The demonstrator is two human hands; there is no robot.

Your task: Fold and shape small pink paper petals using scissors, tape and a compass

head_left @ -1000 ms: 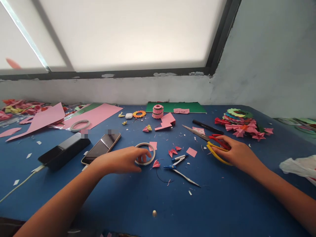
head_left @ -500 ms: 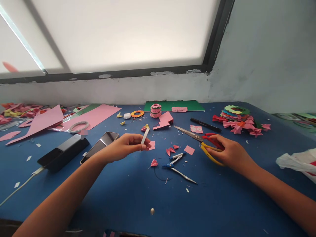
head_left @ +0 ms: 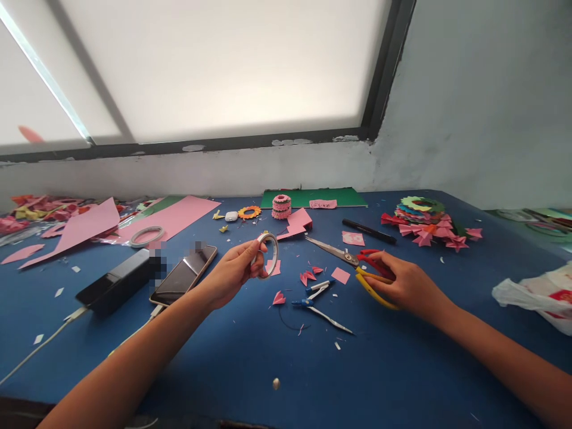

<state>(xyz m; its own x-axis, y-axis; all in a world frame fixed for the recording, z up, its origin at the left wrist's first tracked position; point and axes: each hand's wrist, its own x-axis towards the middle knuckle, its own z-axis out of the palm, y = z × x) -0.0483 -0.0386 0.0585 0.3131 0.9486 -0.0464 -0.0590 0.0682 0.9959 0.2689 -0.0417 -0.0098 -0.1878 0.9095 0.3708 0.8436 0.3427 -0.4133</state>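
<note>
At our blue desk (head_left: 250,357), our right hand (head_left: 409,286), curled closed, grips red-and-yellow scissors (head_left: 351,258) toward the right edge; farther from that edge, our left hand (head_left: 230,268) pinches a tape roll (head_left: 275,257) upright above the desk.

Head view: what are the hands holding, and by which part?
The left hand holds the tape by its left side; the right hand holds the scissors by the red and yellow handles.

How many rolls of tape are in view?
2: one roll in the left hand, the other roll at the near end of a large pink sheet. The paper pile at far left could hide more.
</note>
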